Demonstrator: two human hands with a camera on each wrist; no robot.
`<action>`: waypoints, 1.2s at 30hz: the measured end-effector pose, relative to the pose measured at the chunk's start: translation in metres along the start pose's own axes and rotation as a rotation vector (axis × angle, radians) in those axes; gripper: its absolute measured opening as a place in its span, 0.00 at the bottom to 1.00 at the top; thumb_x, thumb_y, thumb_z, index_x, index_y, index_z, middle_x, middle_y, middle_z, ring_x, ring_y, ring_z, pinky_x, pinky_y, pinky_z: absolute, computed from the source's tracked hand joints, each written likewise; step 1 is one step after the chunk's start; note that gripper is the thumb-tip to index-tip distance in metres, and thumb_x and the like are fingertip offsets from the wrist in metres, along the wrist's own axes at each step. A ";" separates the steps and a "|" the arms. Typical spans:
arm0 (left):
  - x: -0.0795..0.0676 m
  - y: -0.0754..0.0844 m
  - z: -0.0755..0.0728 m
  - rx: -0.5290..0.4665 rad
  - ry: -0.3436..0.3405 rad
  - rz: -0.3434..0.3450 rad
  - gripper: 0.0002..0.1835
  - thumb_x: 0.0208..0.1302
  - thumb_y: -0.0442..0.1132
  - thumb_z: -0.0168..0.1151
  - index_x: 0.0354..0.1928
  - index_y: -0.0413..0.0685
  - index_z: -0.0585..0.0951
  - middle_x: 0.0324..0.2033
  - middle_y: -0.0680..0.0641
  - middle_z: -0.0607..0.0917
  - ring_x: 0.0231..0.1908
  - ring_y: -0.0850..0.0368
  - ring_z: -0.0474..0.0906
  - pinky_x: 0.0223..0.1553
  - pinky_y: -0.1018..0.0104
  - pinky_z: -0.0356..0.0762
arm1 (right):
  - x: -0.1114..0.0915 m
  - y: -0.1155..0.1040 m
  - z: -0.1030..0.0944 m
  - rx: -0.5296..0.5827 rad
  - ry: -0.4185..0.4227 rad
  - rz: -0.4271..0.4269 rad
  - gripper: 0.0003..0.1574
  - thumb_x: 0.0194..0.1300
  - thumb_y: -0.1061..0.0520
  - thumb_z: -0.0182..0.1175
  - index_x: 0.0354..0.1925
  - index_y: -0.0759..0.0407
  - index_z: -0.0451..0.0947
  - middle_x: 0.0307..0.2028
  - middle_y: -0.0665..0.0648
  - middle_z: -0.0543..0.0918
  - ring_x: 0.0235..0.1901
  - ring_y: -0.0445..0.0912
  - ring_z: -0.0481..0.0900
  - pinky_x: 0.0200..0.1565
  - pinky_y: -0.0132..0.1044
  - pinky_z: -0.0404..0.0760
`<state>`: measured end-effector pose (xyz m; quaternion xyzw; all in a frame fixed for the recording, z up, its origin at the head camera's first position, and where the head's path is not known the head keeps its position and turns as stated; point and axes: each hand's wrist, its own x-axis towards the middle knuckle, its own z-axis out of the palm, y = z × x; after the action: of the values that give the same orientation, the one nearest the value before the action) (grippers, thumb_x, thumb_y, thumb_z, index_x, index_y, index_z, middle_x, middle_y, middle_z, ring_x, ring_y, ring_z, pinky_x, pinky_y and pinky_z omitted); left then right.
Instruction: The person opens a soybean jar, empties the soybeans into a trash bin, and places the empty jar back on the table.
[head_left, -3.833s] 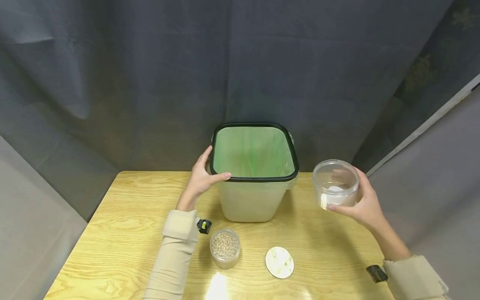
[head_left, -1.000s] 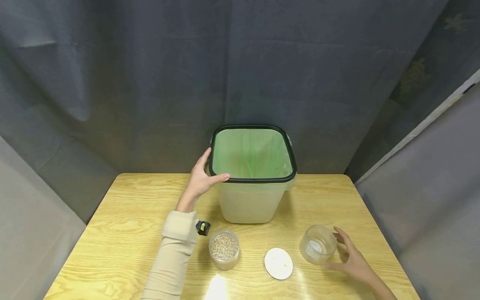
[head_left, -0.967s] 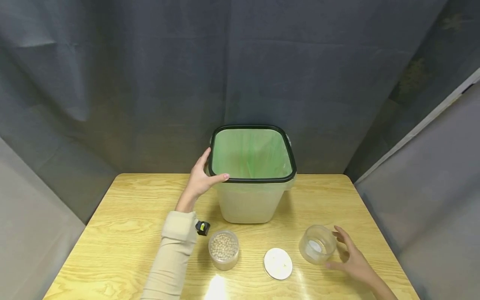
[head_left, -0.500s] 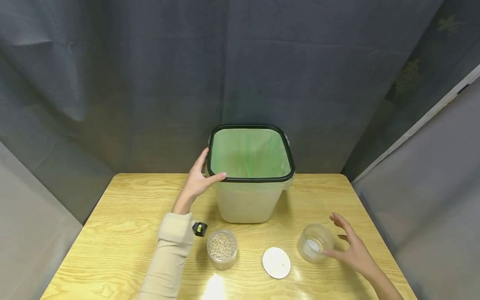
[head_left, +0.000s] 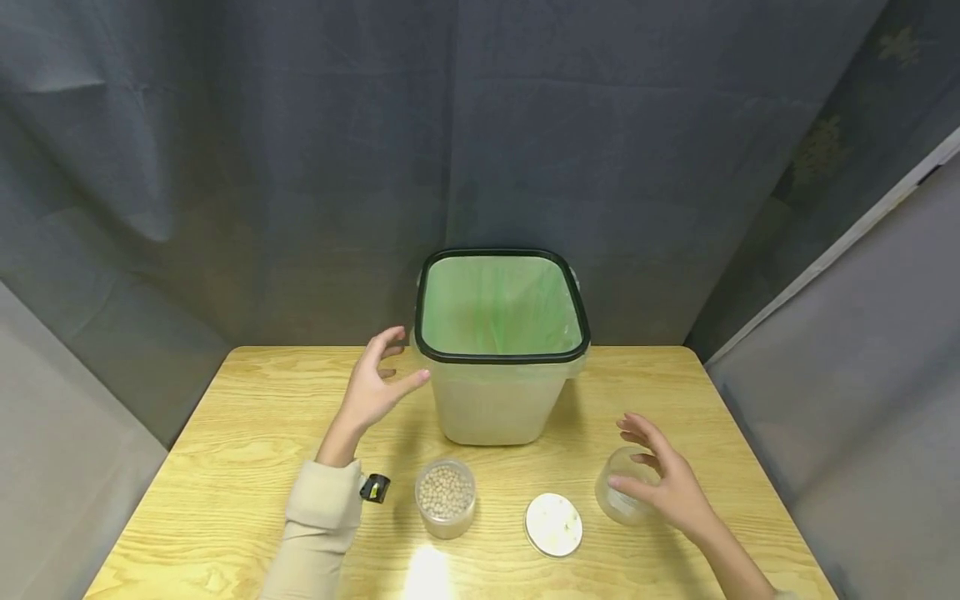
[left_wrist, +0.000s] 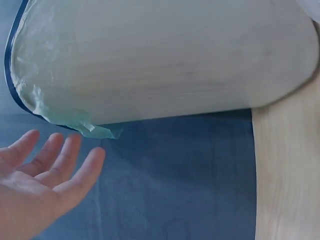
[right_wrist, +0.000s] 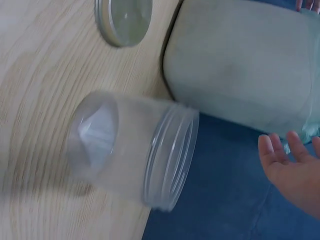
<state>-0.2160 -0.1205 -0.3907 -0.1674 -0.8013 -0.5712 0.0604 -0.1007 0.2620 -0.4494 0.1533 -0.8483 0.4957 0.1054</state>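
A white bin (head_left: 495, 404) with a black rim and a green bag lining stands at the back of the table. My left hand (head_left: 371, 387) hovers beside its left side, fingers loosely bent and apart from the rim. In the left wrist view, those fingers (left_wrist: 65, 160) are near the loose edge of the green bag (left_wrist: 75, 120). A clear, empty-looking jar (right_wrist: 132, 145) with a white patch at its base stands on the right. Over it hangs my right hand (head_left: 667, 483), fingers spread and holding nothing; it partly hides the jar in the head view.
A small clear jar of pale round beans or beads (head_left: 446, 496) stands in front of the bin. Between the two jars lies a white round lid (head_left: 553, 525). Dark curtain (head_left: 337, 167) hangs behind the wooden table (head_left: 247, 467).
Earlier, my right hand held the clear jar up; it set it down, let go, and now has shifted left over it. My left hand has let go of the bin's rim and drawn back.
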 end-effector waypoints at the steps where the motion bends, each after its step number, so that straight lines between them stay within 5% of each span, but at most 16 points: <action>1: -0.004 -0.001 -0.001 0.004 -0.001 0.005 0.39 0.51 0.37 0.68 0.64 0.40 0.61 0.61 0.38 0.65 0.58 0.40 0.63 0.52 0.43 0.66 | 0.001 -0.001 0.003 0.010 -0.014 -0.006 0.50 0.49 0.66 0.67 0.66 0.57 0.55 0.57 0.65 0.67 0.55 0.39 0.66 0.47 0.26 0.70; 10: -0.035 0.018 -0.008 -0.032 -0.071 0.085 0.39 0.48 0.25 0.65 0.63 0.30 0.59 0.58 0.31 0.65 0.55 0.33 0.63 0.49 0.40 0.66 | 0.006 -0.005 0.029 0.075 -0.074 -0.046 0.54 0.46 0.65 0.70 0.67 0.57 0.54 0.58 0.61 0.67 0.55 0.45 0.68 0.46 0.37 0.75; 19: -0.060 -0.006 0.000 -0.029 -0.158 0.160 0.46 0.41 0.24 0.69 0.65 0.30 0.56 0.55 0.27 0.65 0.53 0.30 0.64 0.46 0.37 0.67 | 0.006 0.013 0.065 0.174 -0.151 -0.009 0.57 0.45 0.63 0.70 0.68 0.59 0.50 0.60 0.67 0.63 0.54 0.62 0.65 0.47 0.41 0.74; 27: -0.074 -0.017 0.004 0.023 -0.198 0.175 0.48 0.38 0.28 0.73 0.64 0.31 0.58 0.56 0.30 0.67 0.52 0.33 0.65 0.44 0.38 0.69 | 0.006 0.021 0.098 0.195 -0.212 0.006 0.58 0.45 0.58 0.71 0.68 0.59 0.49 0.61 0.68 0.61 0.56 0.64 0.63 0.48 0.58 0.70; 32: -0.077 -0.021 0.005 0.061 -0.238 0.202 0.47 0.35 0.30 0.75 0.62 0.30 0.62 0.56 0.30 0.66 0.52 0.33 0.65 0.44 0.40 0.69 | 0.008 0.025 0.119 0.210 -0.254 0.039 0.59 0.44 0.57 0.72 0.68 0.56 0.50 0.62 0.64 0.61 0.57 0.62 0.63 0.48 0.59 0.70; 36: -0.079 -0.046 0.008 0.118 -0.249 0.203 0.51 0.33 0.35 0.77 0.64 0.35 0.62 0.58 0.36 0.66 0.53 0.40 0.66 0.45 0.45 0.71 | 0.010 0.027 0.137 0.195 -0.322 0.046 0.61 0.43 0.54 0.73 0.68 0.61 0.48 0.63 0.67 0.59 0.57 0.65 0.61 0.47 0.59 0.70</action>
<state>-0.1571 -0.1422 -0.4577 -0.3131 -0.8136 -0.4891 0.0278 -0.1236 0.1530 -0.5342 0.2206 -0.8056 0.5468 -0.0585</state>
